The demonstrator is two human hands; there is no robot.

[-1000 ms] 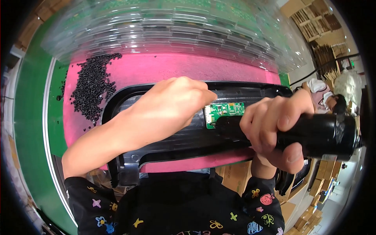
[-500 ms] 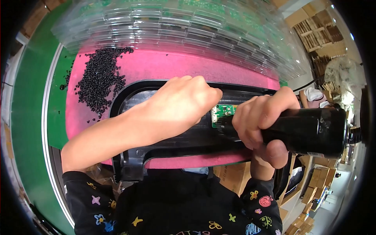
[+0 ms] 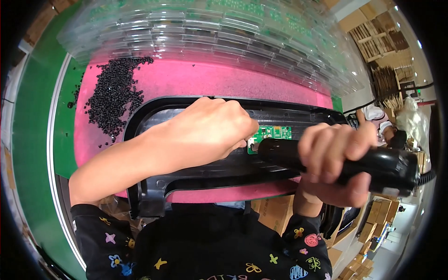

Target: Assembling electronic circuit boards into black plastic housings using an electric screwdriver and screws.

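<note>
My right hand (image 3: 338, 161) is wrapped round a black electric screwdriver (image 3: 284, 151), its nose pointing left over the lower left part of a green circuit board (image 3: 276, 132). The bit's tip is hard to see. The board lies in a long black plastic housing (image 3: 210, 161). My left hand (image 3: 217, 123) is closed above the housing, its fingertips at the board's left end; whatever they pinch is hidden beneath the hand.
A heap of small black screw-like pieces (image 3: 114, 93) lies on the pink mat (image 3: 186, 77) at the left. Stacked clear plastic trays (image 3: 210, 35) with green boards stand behind. A cable (image 3: 427, 178) trails from the screwdriver. Another person (image 3: 380, 119) is at the far right.
My right hand has shifted right and the screwdriver has tilted, uncovering more of the board. My left hand has moved slightly left and stays closed.
</note>
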